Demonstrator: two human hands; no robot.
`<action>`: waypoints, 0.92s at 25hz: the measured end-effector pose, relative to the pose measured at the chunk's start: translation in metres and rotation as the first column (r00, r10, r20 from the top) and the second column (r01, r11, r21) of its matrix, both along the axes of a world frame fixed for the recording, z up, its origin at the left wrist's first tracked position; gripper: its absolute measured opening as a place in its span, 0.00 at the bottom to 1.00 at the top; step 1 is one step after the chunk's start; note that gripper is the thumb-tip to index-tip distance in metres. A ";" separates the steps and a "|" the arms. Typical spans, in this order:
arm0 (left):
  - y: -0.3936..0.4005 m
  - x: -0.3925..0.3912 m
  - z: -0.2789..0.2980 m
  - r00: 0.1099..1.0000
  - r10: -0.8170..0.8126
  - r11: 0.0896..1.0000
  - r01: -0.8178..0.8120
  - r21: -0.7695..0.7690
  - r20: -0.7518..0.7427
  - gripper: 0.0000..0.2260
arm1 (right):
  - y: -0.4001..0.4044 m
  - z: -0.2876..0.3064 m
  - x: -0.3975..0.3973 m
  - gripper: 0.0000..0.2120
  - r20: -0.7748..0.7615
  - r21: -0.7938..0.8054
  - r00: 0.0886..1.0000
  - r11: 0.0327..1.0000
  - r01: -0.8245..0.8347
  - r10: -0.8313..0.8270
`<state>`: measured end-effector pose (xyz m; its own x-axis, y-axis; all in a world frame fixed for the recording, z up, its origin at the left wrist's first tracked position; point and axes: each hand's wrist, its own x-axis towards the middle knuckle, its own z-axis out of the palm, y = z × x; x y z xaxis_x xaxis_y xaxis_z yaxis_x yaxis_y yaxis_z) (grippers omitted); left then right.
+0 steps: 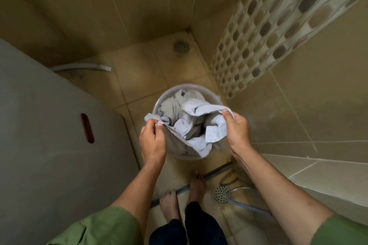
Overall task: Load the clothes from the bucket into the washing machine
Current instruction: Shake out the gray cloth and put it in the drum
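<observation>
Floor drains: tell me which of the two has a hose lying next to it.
The round perforated drain by the person's right foot; a ribbed metal hose curls past it. The darker round drain in the far corner has none.

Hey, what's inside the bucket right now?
The bucket holds crumpled pale clothes, heaped to its rim. The left hand and right hand each pinch an edge of the top white garment. Whatever lies beneath the pile is covered.
</observation>
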<state>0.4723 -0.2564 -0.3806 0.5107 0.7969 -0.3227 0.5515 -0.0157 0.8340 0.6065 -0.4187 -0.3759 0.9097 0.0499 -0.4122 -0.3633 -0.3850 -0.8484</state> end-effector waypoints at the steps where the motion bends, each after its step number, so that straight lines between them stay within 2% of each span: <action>1: 0.005 0.002 0.017 0.999 0.032 0.999 -0.032 0.005 0.026 0.09 | 0.002 0.021 0.004 0.12 0.015 0.024 1.000 0.999 0.023 -0.023; 5: 0.028 0.015 0.091 0.987 0.092 0.996 -0.094 0.008 0.132 0.09 | 0.016 0.113 0.017 0.13 0.049 0.188 0.998 0.982 0.020 -0.029; 7: 0.038 0.023 0.122 0.985 0.051 0.998 -0.055 0.021 0.163 0.08 | 0.028 0.159 0.021 0.16 0.064 0.249 0.998 0.969 -0.001 -0.015; 10: 0.045 0.031 0.169 0.974 -0.204 0.975 0.193 0.108 0.102 0.07 | 0.046 0.230 0.023 0.16 0.077 0.350 0.997 0.936 -0.040 0.014; 12: 0.044 0.037 0.201 0.905 -0.411 0.909 0.398 0.124 0.111 0.03 | 0.057 0.277 0.022 0.15 0.094 0.415 0.995 0.907 -0.077 0.041; 13: 0.042 0.041 0.224 0.848 -0.513 0.857 0.495 0.144 0.136 0.06 | 0.061 0.304 0.021 0.14 0.105 0.442 0.993 0.892 -0.093 0.051; 15: 0.037 0.052 0.270 0.714 -0.656 0.754 0.627 0.196 0.243 0.19 | 0.071 0.355 0.023 0.12 0.125 0.508 0.988 0.849 -0.144 0.092; 17: 0.030 0.062 0.319 0.627 -0.663 0.738 0.639 0.218 0.409 0.22 | 0.078 0.403 0.025 0.11 0.158 0.539 0.976 0.814 -0.214 0.152; 18: 0.027 0.067 0.342 0.613 -0.647 0.753 0.608 0.251 0.453 0.18 | 0.080 0.424 0.025 0.11 0.178 0.522 0.969 0.819 -0.238 0.169; 20: 0.027 0.075 0.383 0.633 -0.650 0.760 0.530 0.376 0.422 0.07 | 0.078 0.453 0.024 0.15 0.194 0.476 0.970 0.850 -0.225 0.147; 23: 0.029 0.079 0.424 0.659 -0.683 0.712 0.505 0.487 0.316 0.14 | 0.063 0.482 0.023 0.14 0.159 0.470 0.985 0.873 -0.131 0.063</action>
<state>0.5516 -0.2273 0.0438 0.9188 0.2709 0.2870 -0.1100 -0.5226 0.8455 0.6290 -0.3553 0.1057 0.9349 0.2998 -0.1898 -0.2145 0.0514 -0.9754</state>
